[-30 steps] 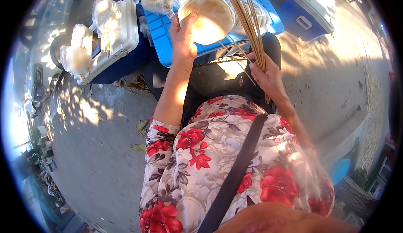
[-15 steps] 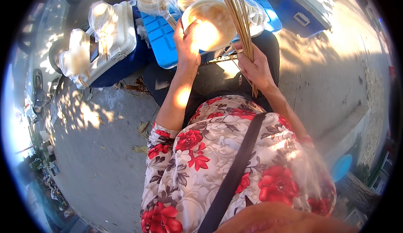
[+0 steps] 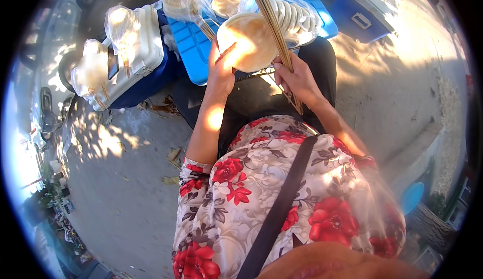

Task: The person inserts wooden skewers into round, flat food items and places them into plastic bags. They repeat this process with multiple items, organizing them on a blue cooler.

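Left hand (image 3: 221, 72) has drawn the flat disc (image 3: 250, 41) nearer the skewers (image 3: 274, 25).

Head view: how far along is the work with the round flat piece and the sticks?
Done: bagged round pieces with sticks sit on the white cooler lid and on the blue lid. In hand: the left hand holds one pale round flat piece; the right hand grips a bundle of thin sticks against it. Left: a bagged row of white round pieces is still unskewered.

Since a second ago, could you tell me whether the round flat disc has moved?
Yes. The disc in the left hand came nearer, off the blue lid toward the lap.
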`<action>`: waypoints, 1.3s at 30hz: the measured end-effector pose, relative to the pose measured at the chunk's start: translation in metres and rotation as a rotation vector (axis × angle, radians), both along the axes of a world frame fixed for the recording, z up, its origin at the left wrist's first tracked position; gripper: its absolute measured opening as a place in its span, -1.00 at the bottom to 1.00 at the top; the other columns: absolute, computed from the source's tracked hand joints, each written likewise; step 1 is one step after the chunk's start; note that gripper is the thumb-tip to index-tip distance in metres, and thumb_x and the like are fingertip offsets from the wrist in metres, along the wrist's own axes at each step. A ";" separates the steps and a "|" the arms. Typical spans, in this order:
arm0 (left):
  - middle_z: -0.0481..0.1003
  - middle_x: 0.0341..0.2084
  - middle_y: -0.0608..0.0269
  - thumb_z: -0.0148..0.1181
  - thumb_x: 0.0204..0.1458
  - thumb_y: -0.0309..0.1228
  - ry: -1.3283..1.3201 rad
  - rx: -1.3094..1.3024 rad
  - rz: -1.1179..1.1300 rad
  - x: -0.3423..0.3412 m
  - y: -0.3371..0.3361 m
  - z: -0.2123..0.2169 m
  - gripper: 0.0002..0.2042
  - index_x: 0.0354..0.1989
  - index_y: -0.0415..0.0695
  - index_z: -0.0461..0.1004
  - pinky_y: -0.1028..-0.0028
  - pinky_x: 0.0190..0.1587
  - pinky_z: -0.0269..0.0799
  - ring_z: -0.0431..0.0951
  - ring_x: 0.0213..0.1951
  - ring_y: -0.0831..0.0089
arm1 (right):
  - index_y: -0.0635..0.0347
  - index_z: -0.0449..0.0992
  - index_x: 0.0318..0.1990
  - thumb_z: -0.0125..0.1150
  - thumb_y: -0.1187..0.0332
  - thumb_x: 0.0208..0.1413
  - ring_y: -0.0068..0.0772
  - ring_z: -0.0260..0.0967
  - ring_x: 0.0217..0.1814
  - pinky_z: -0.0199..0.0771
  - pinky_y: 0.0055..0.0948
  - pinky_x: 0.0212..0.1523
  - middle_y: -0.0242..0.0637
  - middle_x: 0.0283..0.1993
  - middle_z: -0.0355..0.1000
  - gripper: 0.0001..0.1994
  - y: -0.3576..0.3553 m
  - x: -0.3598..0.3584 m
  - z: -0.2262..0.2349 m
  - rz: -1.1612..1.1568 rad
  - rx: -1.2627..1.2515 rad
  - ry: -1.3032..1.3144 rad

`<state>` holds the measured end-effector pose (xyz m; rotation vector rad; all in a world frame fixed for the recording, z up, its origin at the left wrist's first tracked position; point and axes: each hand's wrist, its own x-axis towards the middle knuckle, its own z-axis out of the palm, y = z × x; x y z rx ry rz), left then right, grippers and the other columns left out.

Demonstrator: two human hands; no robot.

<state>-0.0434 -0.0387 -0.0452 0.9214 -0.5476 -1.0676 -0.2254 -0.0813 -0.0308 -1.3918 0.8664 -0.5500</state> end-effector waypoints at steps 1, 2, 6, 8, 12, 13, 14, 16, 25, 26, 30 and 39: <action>0.29 0.06 0.15 0.02 0.07 -0.46 -0.024 -0.013 -0.014 0.015 0.001 -0.008 -0.54 0.17 -0.25 0.16 0.37 0.10 0.27 0.32 0.08 0.35 | 0.26 0.28 -0.24 -0.03 0.39 0.19 -0.61 0.28 -0.63 0.22 -0.62 -0.66 -0.36 -0.57 0.34 -0.88 0.000 -0.003 -0.005 0.020 -0.032 0.022; 0.34 0.01 0.14 0.04 0.06 -0.46 -0.084 -0.024 0.018 0.032 -0.003 -0.007 -0.55 0.15 -0.25 0.19 0.37 0.05 0.32 0.37 0.03 0.33 | 0.26 0.29 -0.23 -0.04 0.38 0.19 -0.59 0.31 -0.61 0.25 -0.61 -0.65 -0.34 -0.55 0.38 -0.87 0.000 -0.008 -0.010 0.035 -0.065 0.051; 0.44 -0.13 0.09 0.15 -0.07 -0.51 -0.640 0.225 0.079 0.116 -0.039 -0.006 -0.56 0.04 -0.29 0.28 0.45 -0.07 0.39 0.47 -0.13 0.36 | 0.26 0.32 -0.22 -0.08 0.32 0.23 -0.61 0.33 -0.65 0.27 -0.66 -0.65 -0.30 -0.51 0.43 -0.83 0.003 -0.043 -0.006 -0.096 0.030 0.121; 0.47 -0.20 0.06 0.20 -0.16 -0.46 -0.820 0.257 0.020 0.136 -0.071 -0.015 -0.53 -0.01 -0.33 0.32 0.45 -0.13 0.41 0.49 -0.16 0.37 | 0.24 0.33 -0.24 -0.10 0.29 0.24 -0.68 0.19 -0.74 0.17 -0.66 -0.71 -0.36 -0.59 0.35 -0.81 0.007 -0.055 -0.002 -0.120 0.055 0.125; 0.49 -0.19 -0.05 0.24 -0.23 -0.39 -0.881 0.365 -0.072 0.147 -0.142 -0.043 -0.46 -0.01 -0.35 0.33 0.42 -0.07 0.38 0.50 -0.13 0.26 | 0.24 0.34 -0.24 -0.11 0.27 0.25 -0.72 0.05 -0.77 0.07 -0.67 -0.75 -0.44 -0.66 0.22 -0.79 0.018 -0.065 0.000 -0.159 0.046 0.082; 0.49 -0.18 -0.08 0.24 -0.24 -0.38 -0.841 0.381 -0.110 0.151 -0.151 -0.042 -0.45 -0.01 -0.35 0.32 0.41 -0.05 0.37 0.50 -0.12 0.22 | 0.23 0.34 -0.24 -0.12 0.26 0.25 -0.72 0.02 -0.77 0.05 -0.68 -0.75 -0.46 -0.67 0.19 -0.78 0.020 -0.064 -0.001 -0.157 0.046 0.053; 0.48 -0.17 -0.09 0.24 -0.23 -0.38 -0.913 0.376 -0.033 0.162 -0.159 -0.052 -0.46 -0.01 -0.35 0.33 0.39 -0.05 0.37 0.50 -0.11 0.20 | 0.23 0.34 -0.23 -0.13 0.26 0.25 -0.72 0.02 -0.77 0.04 -0.68 -0.75 -0.46 -0.67 0.18 -0.78 0.022 -0.062 -0.001 -0.155 0.074 0.029; 0.47 -0.16 -0.12 0.22 -0.23 -0.38 -1.048 0.361 0.121 0.187 -0.170 -0.084 -0.47 -0.01 -0.34 0.33 0.35 -0.04 0.37 0.49 -0.08 0.16 | 0.23 0.34 -0.21 -0.15 0.26 0.26 -0.72 0.01 -0.76 0.03 -0.69 -0.75 -0.46 -0.66 0.17 -0.77 0.023 -0.060 -0.001 -0.151 0.127 -0.014; 0.52 -0.36 0.16 0.00 0.12 -0.51 -1.126 -0.306 0.224 0.030 -0.069 0.010 -0.88 -0.24 -0.28 0.41 0.51 -0.20 0.43 0.55 -0.31 0.49 | 0.23 0.22 -0.01 -0.18 0.30 0.27 -0.54 0.35 -0.60 0.32 -0.67 -0.64 -0.25 -0.45 0.38 -0.76 0.013 -0.072 0.003 -0.368 0.198 -0.313; 0.50 -0.37 0.19 0.08 0.10 -0.43 -1.251 -0.321 0.143 0.015 -0.067 0.015 -0.86 -0.25 -0.23 0.43 0.53 -0.28 0.44 0.55 -0.37 0.43 | 0.23 0.21 0.00 -0.17 0.31 0.27 -0.55 0.36 -0.59 0.33 -0.67 -0.63 -0.24 -0.44 0.39 -0.76 0.011 -0.071 0.007 -0.309 0.218 -0.318; 0.41 -0.13 -0.13 0.16 0.02 -0.10 -1.395 -0.052 -0.015 -0.006 -0.103 -0.032 -0.48 0.04 -0.23 0.30 0.23 -0.05 0.37 0.44 -0.06 0.06 | 0.27 0.20 0.08 -0.12 0.29 0.26 -0.59 0.29 -0.68 0.31 -0.69 -0.68 -0.29 -0.55 0.34 -0.68 0.010 -0.072 0.015 -0.133 0.246 -0.313; 0.48 -0.32 -0.12 -0.03 0.14 -0.15 -1.282 0.053 -0.068 0.021 -0.098 -0.051 -0.57 0.06 -0.20 0.30 0.22 -0.15 0.37 0.51 -0.20 0.11 | 0.27 0.29 0.04 -0.07 0.39 0.16 -0.74 0.02 -0.77 0.03 -0.70 -0.77 -0.47 -0.69 0.17 -0.70 0.011 -0.074 0.008 -0.119 0.107 -0.110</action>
